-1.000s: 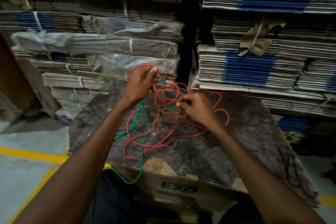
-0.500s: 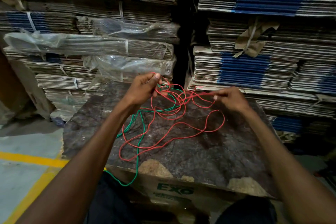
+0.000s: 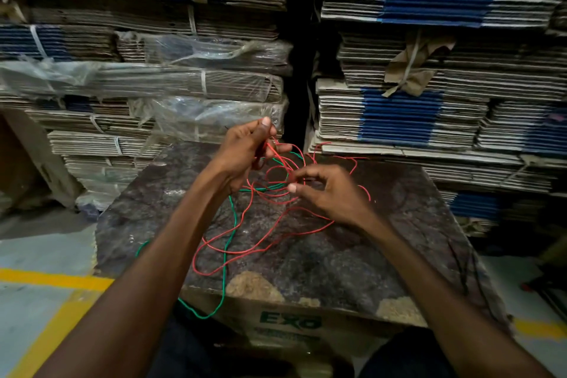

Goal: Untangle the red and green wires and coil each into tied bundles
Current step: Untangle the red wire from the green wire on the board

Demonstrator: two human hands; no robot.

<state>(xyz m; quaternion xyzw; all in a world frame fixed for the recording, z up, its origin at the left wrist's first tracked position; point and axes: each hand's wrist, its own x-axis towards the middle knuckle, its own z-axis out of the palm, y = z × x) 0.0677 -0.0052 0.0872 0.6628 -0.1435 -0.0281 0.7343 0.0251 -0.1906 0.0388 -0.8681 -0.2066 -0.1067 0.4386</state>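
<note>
Nearest the viewer, a cardboard box (image 3: pixel 291 324) printed with green lettering sits under the near edge of the desk (image 3: pixel 337 270), a dark, mottled slab with worn pale patches along that edge. A green wire (image 3: pixel 225 255) hangs off the near edge in a loop, then runs away across the surface toward the tangle. Alongside it, the red wire (image 3: pixel 264 242) lies in wide, loose loops on the desk, crossing the green one in several places (both remain uncoiled and untied).

Farther in, the right hand (image 3: pixel 334 193) hovers over the tangle with fingers (image 3: pixel 293 187) curled; thumb and forefinger appear to pinch a red strand, though the contact point is small. Just left and slightly farther, the left hand (image 3: pixel 245 153) is raised above the desk, its fingers closed round a gathered bunch of red wire, with green strands passing close beneath it.

Beyond the desk, strapped stacks of flattened cardboard (image 3: pixel 399 120) fill the far side, some wrapped in clear plastic (image 3: pixel 214 113). At left, the grey floor carries a yellow line (image 3: pixel 55 279).
</note>
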